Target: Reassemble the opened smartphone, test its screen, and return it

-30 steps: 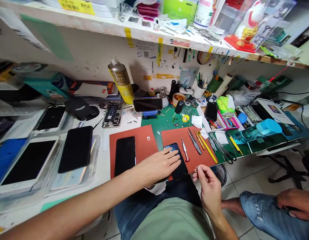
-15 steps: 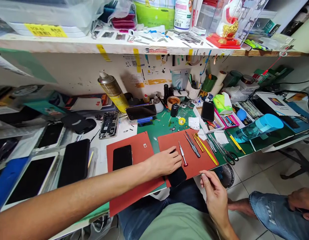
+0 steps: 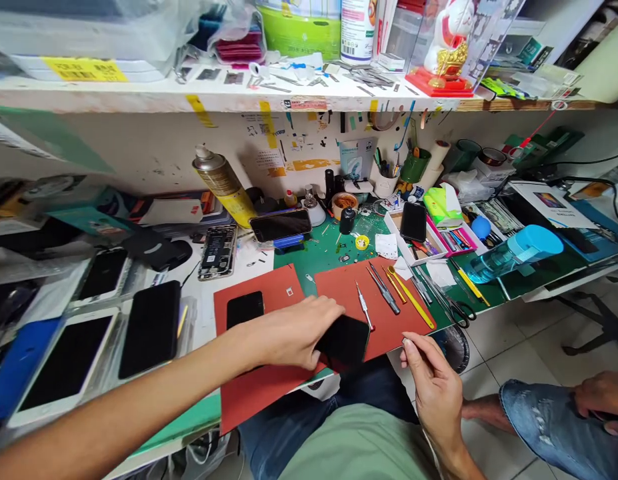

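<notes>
My left hand grips a black phone by its left end, tilted up at the front edge of the right red mat. Right of the phone, my right hand is pinched closed beyond the bench edge. A thin pale cable runs down from that hand; its tip is mostly covered by the fingers. On the mat lie a small screwdriver, dark tweezers and a yellow tool. Partly behind my left forearm, another dark phone rests on the left red mat.
A SIM tray lies above the second phone. Scissors and a blue bottle stand to the right. Several phones, including a white-framed one, crowd the left. A shelf overhangs the back. Someone's knee is at lower right.
My left hand has taken hold of the phone's left end and raised it off the mat, tilting it. My right hand stays pinched, nearly in place.
</notes>
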A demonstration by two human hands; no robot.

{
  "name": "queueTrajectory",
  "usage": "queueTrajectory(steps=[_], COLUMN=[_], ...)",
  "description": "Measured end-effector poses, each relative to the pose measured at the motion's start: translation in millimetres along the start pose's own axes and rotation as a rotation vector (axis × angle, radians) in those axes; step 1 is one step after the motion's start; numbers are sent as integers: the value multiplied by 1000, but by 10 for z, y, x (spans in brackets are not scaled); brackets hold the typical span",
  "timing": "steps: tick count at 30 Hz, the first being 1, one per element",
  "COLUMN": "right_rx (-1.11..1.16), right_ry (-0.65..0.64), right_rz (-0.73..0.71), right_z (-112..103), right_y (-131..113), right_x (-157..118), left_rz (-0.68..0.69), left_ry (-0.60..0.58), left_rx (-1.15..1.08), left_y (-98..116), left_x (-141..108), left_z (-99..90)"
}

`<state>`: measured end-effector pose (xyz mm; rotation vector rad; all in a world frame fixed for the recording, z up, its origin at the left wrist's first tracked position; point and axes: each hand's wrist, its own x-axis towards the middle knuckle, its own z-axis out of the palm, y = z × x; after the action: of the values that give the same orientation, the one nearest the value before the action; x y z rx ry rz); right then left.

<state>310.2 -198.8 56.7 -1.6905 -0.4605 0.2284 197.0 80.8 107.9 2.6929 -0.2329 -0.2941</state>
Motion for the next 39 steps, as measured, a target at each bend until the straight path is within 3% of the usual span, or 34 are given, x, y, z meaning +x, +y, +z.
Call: queueTrajectory(steps=[1, 4, 7, 10, 16, 23, 39], right_rx=[-29, -60, -14, 106, 218, 142, -18], right_ry=[-19, -91, -162, -220, -229, -169, -155], right_rz=[-56, -187, -244, -162, 42, 4, -114], right_z=[1, 60, 216, 421, 654, 634, 640], right_y=[-83, -353, -578, -690, -714, -711, -719], right_x=[18, 46, 15, -51, -77, 8, 44], left_rz=[-79, -348, -396, -425, -464, -601, -709], left_ry=[45, 379, 543, 653, 796, 875, 951], left_rx=[-147, -1135, -1324, -1422, -1538, -1405, -1028], left_y=[30, 196, 433, 661, 911, 959, 966], left_x=[-108, -334, -356, -259, -63, 55, 9], left_z=[-5, 152, 452, 689, 815, 869, 984])
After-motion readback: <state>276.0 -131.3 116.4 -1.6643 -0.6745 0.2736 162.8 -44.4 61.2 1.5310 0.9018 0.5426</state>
